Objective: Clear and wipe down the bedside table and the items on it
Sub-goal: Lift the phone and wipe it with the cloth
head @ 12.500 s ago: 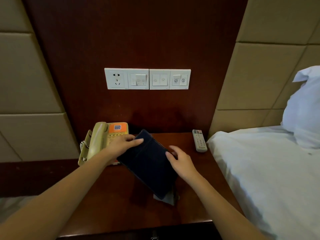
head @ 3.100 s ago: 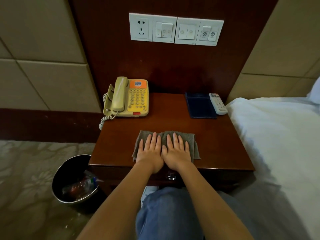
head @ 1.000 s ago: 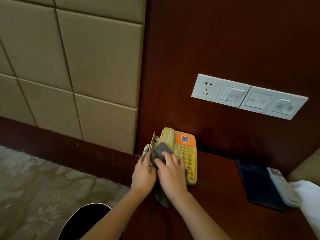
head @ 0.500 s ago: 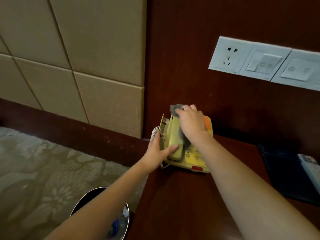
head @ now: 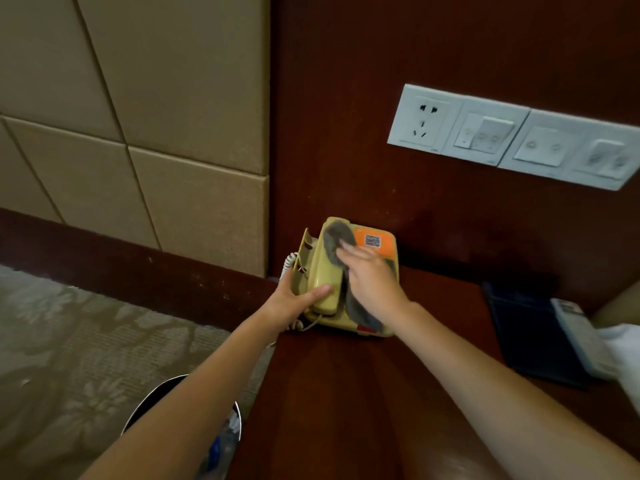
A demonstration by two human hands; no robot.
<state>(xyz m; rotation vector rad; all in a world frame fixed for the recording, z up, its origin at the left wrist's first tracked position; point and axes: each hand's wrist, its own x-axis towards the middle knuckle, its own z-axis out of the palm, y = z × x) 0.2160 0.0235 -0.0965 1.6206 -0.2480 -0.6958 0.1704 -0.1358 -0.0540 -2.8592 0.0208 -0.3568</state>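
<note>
You are holding the telephone (head: 379, 242) with your left hand (head: 296, 301): the thumb is lying across the lower part of the handset (head: 323, 278), and the other fingers are going round the left side of the base, where they are hidden. The telephone is standing at the back left corner of the bedside table (head: 346, 393), close to the dark wood wall panel.

Your right hand (head: 372, 282) is pressing the grey cloth (head: 337, 237) on the telephone, just right of the handset. Its fingers are close together and bent over the cloth, gripping it; they are blurred, so I cannot tell more. One end of the cloth is covering the top of the handset, and the other end is hanging out under your palm toward the front edge of the base.

A dark folder (head: 530, 337) is lying at the right edge of the tabletop, with a remote control (head: 585, 337) just beside it. A waste bin (head: 166, 389) is standing on the carpet beside the left edge, and a switch panel (head: 512, 140) is sitting on the wall above
</note>
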